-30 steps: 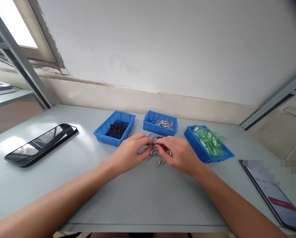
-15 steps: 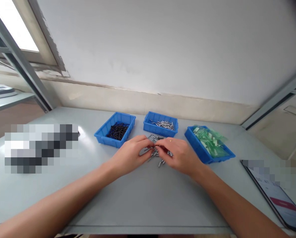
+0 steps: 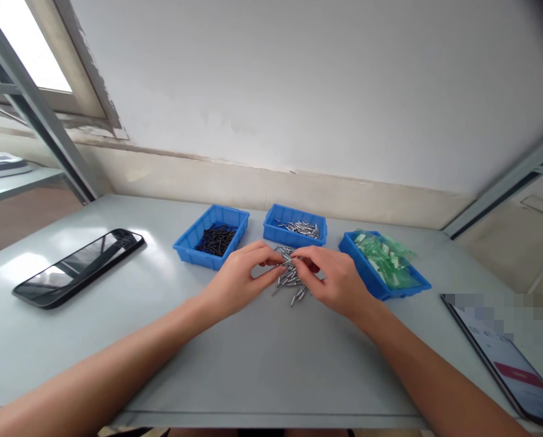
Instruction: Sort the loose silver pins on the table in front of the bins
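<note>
A loose pile of small silver screws [image 3: 291,280] lies on the grey table [image 3: 262,364], just in front of the middle blue tray. My left hand [image 3: 240,274] rests at the pile's left edge, thumb and fingers pinched together over the screws. My right hand [image 3: 333,278] sits at the pile's right edge, its fingertips also pinched at the screws. The fingertips of both hands nearly meet above the pile. What each pinch holds is too small to make out.
Three blue trays stand behind the pile: the left tray [image 3: 211,237] holds black screws, the middle tray [image 3: 295,227] silver screws, the right tray [image 3: 382,262] green plastic bags. A black phone [image 3: 77,267] lies far left. A lit tablet [image 3: 508,358] lies at the right edge.
Both hands have lifted slightly and shifted a little toward the trays, their fingertips still working at the top of the screw pile. The trays have not moved.
</note>
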`<state>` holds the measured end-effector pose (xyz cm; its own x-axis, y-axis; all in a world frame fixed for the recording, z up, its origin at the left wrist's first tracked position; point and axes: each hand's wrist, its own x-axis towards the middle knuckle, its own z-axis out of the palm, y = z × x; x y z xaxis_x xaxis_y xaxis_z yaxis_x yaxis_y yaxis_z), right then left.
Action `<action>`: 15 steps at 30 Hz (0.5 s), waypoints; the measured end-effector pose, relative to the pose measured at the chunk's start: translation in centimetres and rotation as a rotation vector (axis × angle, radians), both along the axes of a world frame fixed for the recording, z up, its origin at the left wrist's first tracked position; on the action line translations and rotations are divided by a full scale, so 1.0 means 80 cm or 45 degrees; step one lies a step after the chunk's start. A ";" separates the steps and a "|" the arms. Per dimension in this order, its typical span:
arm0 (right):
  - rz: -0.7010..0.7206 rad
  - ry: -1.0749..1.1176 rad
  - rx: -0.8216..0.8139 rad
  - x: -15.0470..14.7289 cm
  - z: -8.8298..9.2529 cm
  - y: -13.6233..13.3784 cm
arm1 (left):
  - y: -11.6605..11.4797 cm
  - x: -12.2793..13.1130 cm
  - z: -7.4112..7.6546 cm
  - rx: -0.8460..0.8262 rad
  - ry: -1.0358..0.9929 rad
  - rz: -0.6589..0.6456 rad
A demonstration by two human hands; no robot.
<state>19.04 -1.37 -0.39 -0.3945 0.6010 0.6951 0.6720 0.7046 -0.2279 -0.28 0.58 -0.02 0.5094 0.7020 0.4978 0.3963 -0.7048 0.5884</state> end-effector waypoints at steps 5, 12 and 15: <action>0.016 -0.060 -0.080 0.000 -0.001 0.002 | -0.002 0.000 0.005 -0.075 -0.164 0.066; 0.125 -0.272 -0.122 -0.008 -0.001 0.000 | -0.005 0.003 0.008 -0.292 -0.262 -0.053; 0.115 -0.241 -0.088 -0.007 0.000 -0.001 | -0.003 0.004 0.008 -0.457 -0.276 -0.082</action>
<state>18.47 -1.48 -0.40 -0.5685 0.6011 0.5617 0.6425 0.7508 -0.1532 0.05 0.31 0.60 0.4685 0.8203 0.3280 0.1982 -0.4594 0.8658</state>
